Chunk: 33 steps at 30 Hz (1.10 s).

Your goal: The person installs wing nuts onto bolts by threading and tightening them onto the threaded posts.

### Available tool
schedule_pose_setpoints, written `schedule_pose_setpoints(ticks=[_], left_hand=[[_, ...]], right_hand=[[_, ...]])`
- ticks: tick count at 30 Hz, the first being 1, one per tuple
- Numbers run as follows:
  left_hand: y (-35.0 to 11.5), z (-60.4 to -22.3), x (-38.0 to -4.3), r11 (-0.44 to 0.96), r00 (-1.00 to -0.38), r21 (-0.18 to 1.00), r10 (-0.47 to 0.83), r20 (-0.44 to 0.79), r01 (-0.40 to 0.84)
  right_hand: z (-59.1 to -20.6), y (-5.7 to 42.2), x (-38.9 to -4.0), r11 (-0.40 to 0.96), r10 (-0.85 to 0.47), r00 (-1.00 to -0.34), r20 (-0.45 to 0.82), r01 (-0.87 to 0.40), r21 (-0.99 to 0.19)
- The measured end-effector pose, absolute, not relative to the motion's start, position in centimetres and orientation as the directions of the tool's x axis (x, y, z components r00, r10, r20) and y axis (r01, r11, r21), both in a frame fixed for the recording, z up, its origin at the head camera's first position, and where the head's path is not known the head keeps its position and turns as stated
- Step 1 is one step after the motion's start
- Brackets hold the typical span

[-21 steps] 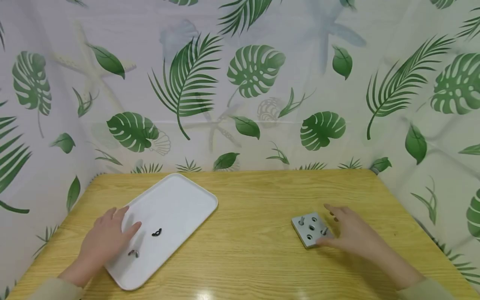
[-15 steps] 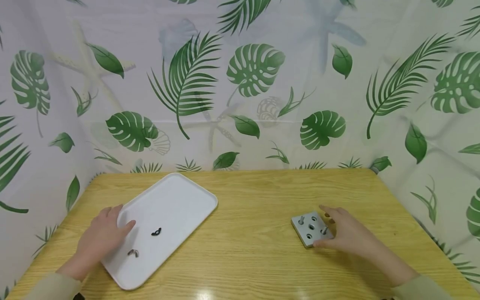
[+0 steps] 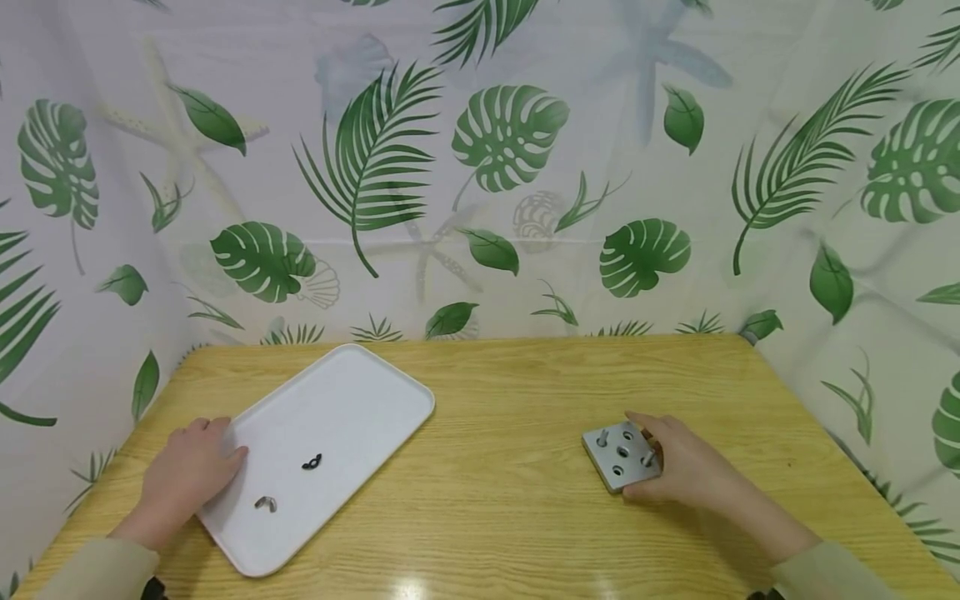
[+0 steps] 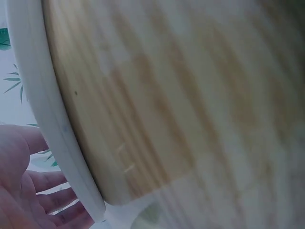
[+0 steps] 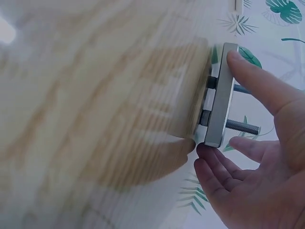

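Observation:
A square metal plate (image 3: 617,460) with several holes and two upright threaded studs (image 5: 243,126) lies on the table at the right. My right hand (image 3: 686,462) pinches it, thumb on the near edge and fingers at the far edge. In the right wrist view, dark bolt heads (image 5: 205,117) show on its underside. At the left, my left hand (image 3: 187,467) rests along the left edge of a white tray (image 3: 352,400), fingers fairly straight; the rim hides its fingertips in the left wrist view. A black wing nut (image 3: 312,462) and a silver wing nut (image 3: 266,503) lie in the tray.
The wood-grain table (image 3: 495,417) spreads between the tray and the plate. A leaf-printed cloth (image 3: 555,275) stands behind the table and along both sides.
My left hand has shifted left from over the tray to its edge. My right hand has moved left and closed its fingers on the metal plate. The wing nuts stay put.

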<state>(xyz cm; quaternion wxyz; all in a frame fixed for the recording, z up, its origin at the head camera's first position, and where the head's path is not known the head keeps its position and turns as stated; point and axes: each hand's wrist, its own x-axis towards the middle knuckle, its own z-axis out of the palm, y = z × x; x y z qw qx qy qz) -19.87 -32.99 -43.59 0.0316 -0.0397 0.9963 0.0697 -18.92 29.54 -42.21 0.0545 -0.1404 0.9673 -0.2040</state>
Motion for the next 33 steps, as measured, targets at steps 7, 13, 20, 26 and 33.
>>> schedule_pose_setpoints(ticks=[7,13,20,26,33], left_hand=[[-33.4,-43.0,-19.9,0.994,-0.999,0.108,-0.028,-0.022,-0.03],[-33.7,-42.6,-19.7,0.992,-0.997,0.116,-0.052,-0.055,-0.058],[-33.5,-42.1,-19.3,0.992,-0.996,0.106,-0.063,-0.057,-0.068],[-33.4,-41.7,-19.3,0.992,-0.994,0.093,-0.074,-0.087,-0.082],[-33.9,-41.7,-18.9,0.985,-0.989,0.131,-0.097,-0.111,-0.111]], right_hand=[[-42.4,29.7,-19.6,0.868,-0.316,-0.948,-0.049,-0.268,-0.418],[-42.3,29.5,-19.9,0.874,-0.31,-0.948,-0.076,-0.253,-0.415],[-41.8,28.9,-20.1,0.887,-0.281,-0.952,-0.122,-0.208,-0.412],[-41.6,28.4,-20.2,0.882,-0.285,-0.952,-0.115,-0.214,-0.42],[-41.7,27.7,-20.4,0.882,-0.276,-0.953,-0.126,-0.199,-0.427]])
